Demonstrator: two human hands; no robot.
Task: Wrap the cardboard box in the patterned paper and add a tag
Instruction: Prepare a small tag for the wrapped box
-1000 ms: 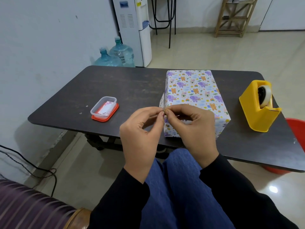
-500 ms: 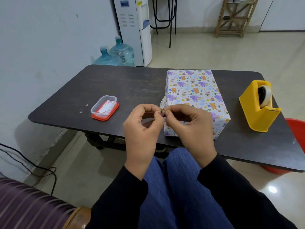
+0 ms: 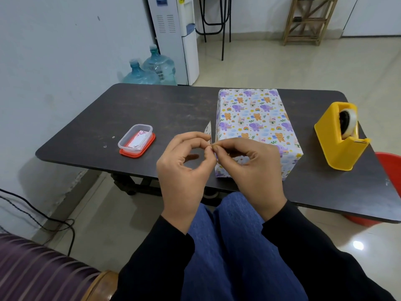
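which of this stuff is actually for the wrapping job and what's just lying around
For the job: wrapped box, tag pinched by left hand and right hand, yellow tape dispenser, clear container holding what look like more tags.
Just lying about: water bottles, water cooler, red tub, wooden rack.

Wall (image 3: 54, 61): pale, plain, lightly scuffed, along the left.
Floor (image 3: 282, 66): glossy beige tiles, with one bright reflection (image 3: 358, 245) at lower right.
Tabletop (image 3: 152, 109): dark, with rounded corners.
Water dispenser (image 3: 173, 29): white, at the far wall; two blue water bottles (image 3: 141, 72) stand beside it.
Black metal legs (image 3: 223, 29): possibly a stool.
Wooden rack (image 3: 308, 20): far right.
Red tub (image 3: 390, 170): on the floor, partly under the tabletop's right end.
Striped purple seat (image 3: 32, 268): lower left, with black cables (image 3: 43, 218) on the floor nearby.
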